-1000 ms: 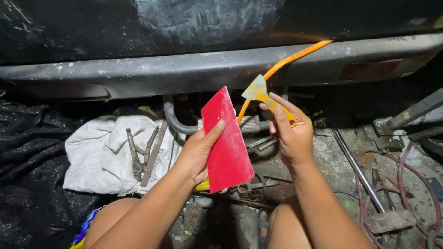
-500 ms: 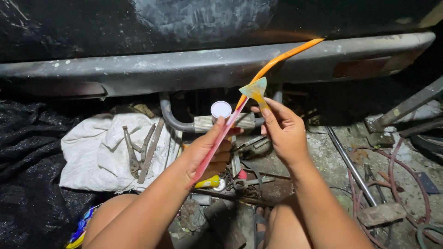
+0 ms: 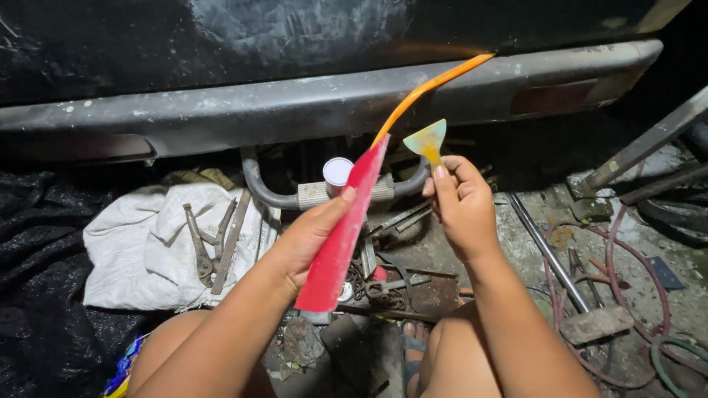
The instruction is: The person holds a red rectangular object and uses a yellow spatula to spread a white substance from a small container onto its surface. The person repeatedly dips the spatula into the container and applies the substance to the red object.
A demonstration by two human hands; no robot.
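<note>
While the left hand (image 3: 306, 239) gripped a red flat card (image 3: 341, 232), thumb along its upper edge and the card tilted nearly edge-on toward the camera, the right hand (image 3: 459, 210) closed its fingers round the handle of a small yellow scraper (image 3: 427, 140), blade up and just beside the card's top corner. An orange hose (image 3: 428, 88) curved from behind the card up to the grey bumper (image 3: 310, 103) above. Below the hands lay a white cloth (image 3: 140, 250) with pliers and spanners (image 3: 214, 243), and to the right a metal rod (image 3: 546, 250) beside reddish cables (image 3: 649, 287)
</note>
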